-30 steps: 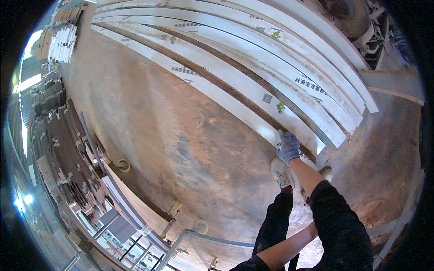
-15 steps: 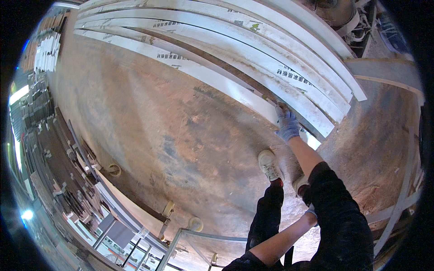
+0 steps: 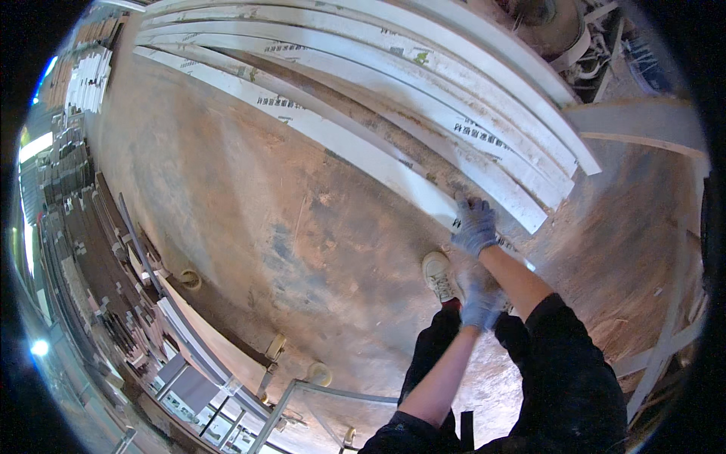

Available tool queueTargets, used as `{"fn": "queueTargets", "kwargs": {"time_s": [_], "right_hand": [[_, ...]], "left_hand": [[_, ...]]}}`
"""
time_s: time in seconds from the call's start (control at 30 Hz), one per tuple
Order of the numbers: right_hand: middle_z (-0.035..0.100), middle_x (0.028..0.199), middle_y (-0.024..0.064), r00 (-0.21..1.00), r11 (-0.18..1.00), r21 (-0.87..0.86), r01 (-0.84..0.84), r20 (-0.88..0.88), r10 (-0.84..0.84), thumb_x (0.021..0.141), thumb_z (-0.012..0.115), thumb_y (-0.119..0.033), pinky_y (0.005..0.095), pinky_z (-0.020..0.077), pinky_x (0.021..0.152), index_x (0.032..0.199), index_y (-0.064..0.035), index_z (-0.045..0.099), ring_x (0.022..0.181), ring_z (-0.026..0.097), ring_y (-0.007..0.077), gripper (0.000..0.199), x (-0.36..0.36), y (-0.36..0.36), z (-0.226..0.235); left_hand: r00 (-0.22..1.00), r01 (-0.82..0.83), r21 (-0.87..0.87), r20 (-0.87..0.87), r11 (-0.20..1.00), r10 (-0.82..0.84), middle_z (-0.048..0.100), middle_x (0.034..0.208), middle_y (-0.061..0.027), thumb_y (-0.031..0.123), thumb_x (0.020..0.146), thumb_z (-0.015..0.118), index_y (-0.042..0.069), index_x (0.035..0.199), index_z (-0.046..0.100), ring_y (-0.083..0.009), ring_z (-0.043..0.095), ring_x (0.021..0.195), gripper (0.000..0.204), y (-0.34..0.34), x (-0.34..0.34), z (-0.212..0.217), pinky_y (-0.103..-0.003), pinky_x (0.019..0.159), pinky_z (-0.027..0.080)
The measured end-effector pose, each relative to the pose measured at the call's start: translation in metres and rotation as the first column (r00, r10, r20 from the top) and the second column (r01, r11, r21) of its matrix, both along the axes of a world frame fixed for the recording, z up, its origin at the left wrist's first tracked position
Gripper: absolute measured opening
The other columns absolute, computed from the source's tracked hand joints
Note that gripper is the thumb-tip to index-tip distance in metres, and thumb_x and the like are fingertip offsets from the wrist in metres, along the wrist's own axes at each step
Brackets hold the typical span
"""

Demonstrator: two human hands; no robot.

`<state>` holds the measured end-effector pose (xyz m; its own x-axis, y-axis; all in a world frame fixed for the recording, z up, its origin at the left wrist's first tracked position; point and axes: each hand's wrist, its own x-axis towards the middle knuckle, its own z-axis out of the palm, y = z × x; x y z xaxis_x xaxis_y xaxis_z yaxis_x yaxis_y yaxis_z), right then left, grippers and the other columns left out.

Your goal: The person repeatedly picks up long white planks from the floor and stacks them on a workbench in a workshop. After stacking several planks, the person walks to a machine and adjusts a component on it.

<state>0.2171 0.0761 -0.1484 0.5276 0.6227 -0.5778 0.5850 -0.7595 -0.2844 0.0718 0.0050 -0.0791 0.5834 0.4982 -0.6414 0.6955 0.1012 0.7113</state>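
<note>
Several long white planks (image 3: 423,83) lie side by side on the dusty floor, running from the upper left to the right. My right hand (image 3: 475,225), in a blue-grey glove, grips the near end of the closest white plank (image 3: 340,144). My left hand (image 3: 481,299), also gloved, is raised just below it, beside my white shoe (image 3: 440,276). Its fingers look loosely curled, and I see nothing in them. My black trousers and sleeve fill the lower right.
A metal-framed cart (image 3: 287,393) with castors stands at the lower left, with a pale board leaning on it. Racks of dark boards (image 3: 83,250) line the left side. A wooden beam (image 3: 643,121) and a machine (image 3: 552,23) stand at the upper right.
My view has moved closer to the planks. My right hand stays on the plank end, and my left hand has come up from below to just under it.
</note>
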Motion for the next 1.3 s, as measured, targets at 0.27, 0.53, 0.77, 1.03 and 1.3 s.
{"fn": "queueTargets", "kwargs": {"time_s": [0.27, 0.53, 0.77, 1.03, 1.3], "right_hand": [[0.048, 0.116, 0.0183, 0.999, 0.996, 0.088, 0.014, -0.046, -0.010, 0.057, 0.077, -0.033, 0.0494, 0.0389, 0.085, 0.140, -0.0145, 0.037, 0.105, 0.048, 0.0370, 0.094, -0.027, -0.004, 0.086], [0.047, 0.121, 0.0184, 0.995, 0.975, 0.220, 0.017, -0.100, 0.005, 0.061, 0.076, -0.043, 0.0482, 0.0374, 0.094, 0.137, -0.0127, 0.042, 0.110, 0.046, 0.0381, 0.088, -0.048, -0.039, 0.200], [0.055, 0.123, 0.0195, 0.494, 0.795, -0.042, 0.606, -0.763, -0.417, 0.081, 0.069, -0.040, 0.0406, 0.0456, 0.092, 0.142, -0.0032, 0.033, 0.107, 0.057, 0.0310, 0.079, 0.035, -0.137, 0.344], [0.054, 0.128, 0.0163, 0.493, 0.960, 0.035, 0.276, -0.863, -0.110, 0.077, 0.077, -0.031, 0.0358, 0.0477, 0.090, 0.142, -0.0029, 0.033, 0.107, 0.057, 0.0257, 0.083, 0.068, -0.042, 0.543], [0.064, 0.112, 0.0132, 0.706, 0.980, -0.064, 0.189, -0.684, -0.181, 0.073, 0.079, -0.029, 0.0328, 0.0477, 0.088, 0.124, 0.0016, 0.055, 0.101, 0.059, 0.0210, 0.064, 0.041, -0.147, 0.647]], "left_hand": [[0.447, -0.665, -0.668, 0.001, 0.333, 0.894, 0.055, 0.123, -0.0106, 0.048, 0.085, 0.064, 0.006, 0.132, 0.045, -0.0260, 0.054, 0.108, 0.067, 0.218, 0.012, -0.075, -0.039, 0.095, 0.045], [0.490, -0.641, -0.674, 0.009, 0.367, 0.872, 0.054, 0.124, -0.0124, 0.051, 0.082, 0.065, 0.007, 0.137, 0.040, -0.0284, 0.052, 0.111, 0.074, 0.207, 0.028, 0.044, -0.043, 0.094, 0.046], [0.449, -0.642, -0.717, -0.066, 0.271, 0.891, 0.050, 0.124, -0.0137, 0.055, 0.086, 0.058, 0.005, 0.135, 0.039, -0.0278, 0.051, 0.112, 0.073, 0.062, 0.033, 0.219, -0.041, 0.098, 0.043], [0.766, -0.437, -0.785, -0.068, 0.440, 0.640, 0.058, 0.119, -0.0097, 0.044, 0.088, 0.059, 0.003, 0.134, 0.042, -0.0232, 0.056, 0.108, 0.064, -0.087, 0.018, 0.487, -0.038, 0.093, 0.046], [0.750, 0.085, -0.991, 0.129, 0.099, 0.649, 0.060, 0.122, -0.0068, 0.037, 0.083, 0.058, 0.010, 0.130, 0.049, -0.0279, 0.052, 0.116, 0.055, -0.026, -0.013, 0.508, -0.046, 0.101, 0.038]]}}
